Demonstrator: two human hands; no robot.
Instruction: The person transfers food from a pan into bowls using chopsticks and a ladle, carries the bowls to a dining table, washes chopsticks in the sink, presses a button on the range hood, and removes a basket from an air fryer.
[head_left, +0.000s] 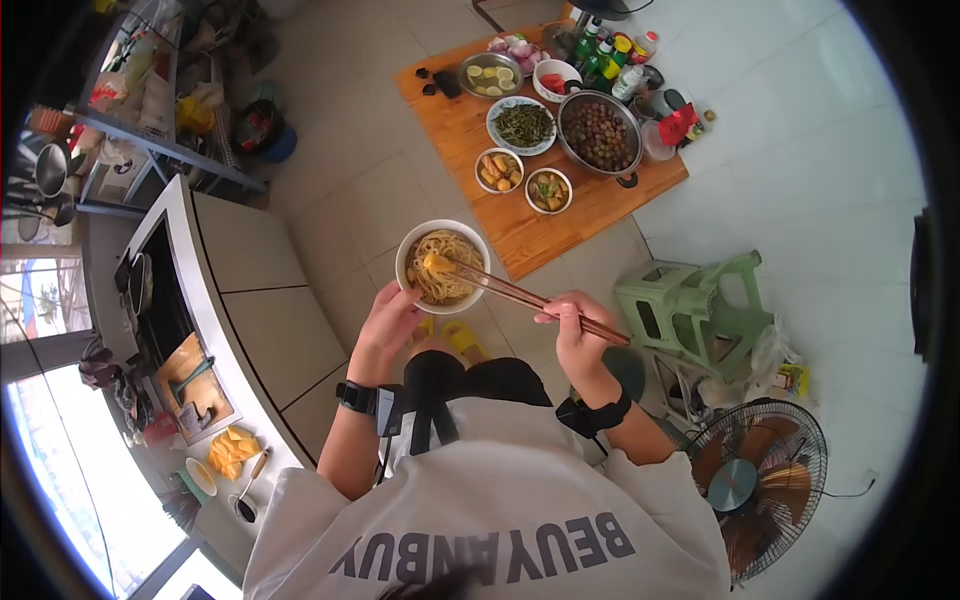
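A white bowl (pixel 402 262) of noodles (pixel 446 284) is held up in front of my body, with my left hand (pixel 388 318) closed on its lower left rim. My right hand (pixel 578 325) grips a pair of brown chopsticks (pixel 515 291) near their thick ends. Their tips reach into the bowl, at a yellow piece of food (pixel 438 263) on top of the noodles. Whether the tips pinch that piece is too small to tell.
A wooden table (pixel 560 232) ahead bears several dishes, a pot (pixel 600 135) and bottles (pixel 600 60). Green stools (pixel 690 305) and a fan (pixel 750 485) stand to the right. A counter (pixel 235 345) with a cutting board (pixel 195 385) runs along the left, below a shelf rack (pixel 165 140).
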